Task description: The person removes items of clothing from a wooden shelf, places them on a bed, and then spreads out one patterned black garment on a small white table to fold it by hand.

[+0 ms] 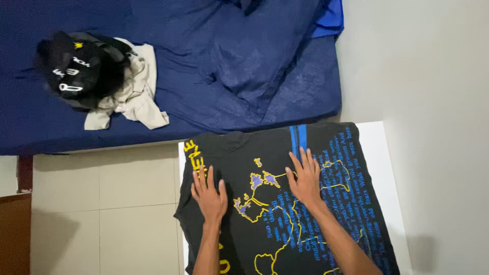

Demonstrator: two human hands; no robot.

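Bench (379, 153), white, rectangular, stands beyond and under both hands; only its far right corner and a thin strip along its left edge show bare. Beyond the fingertips I see a bed (305, 91) covered in a dark blue sheet, rumpled into folds just ahead of the right hand. Far ahead and to the left of the left hand, a heap of clothes (97, 76) lies on the bed: a black garment with white print on top, a cream one under it. Left of the left hand, pale floor tiles (102, 203); right of the right hand, a plain light wall (438, 127).

A black T-shirt (285, 214) lies spread flat on the bench, directly beneath both palms, with its left edge hanging over the bench's side. Print side up: yellow outlined figures with purple patches between the hands, blue lettering in rows under and right of the right hand, a blue vertical stripe just ahead of that hand's fingers.

Left hand (209, 196): flat, palm down, fingers spread, pressing on the cloth. Right hand (305, 178): same, fingers spread, flat on the print. Neither pinches anything.
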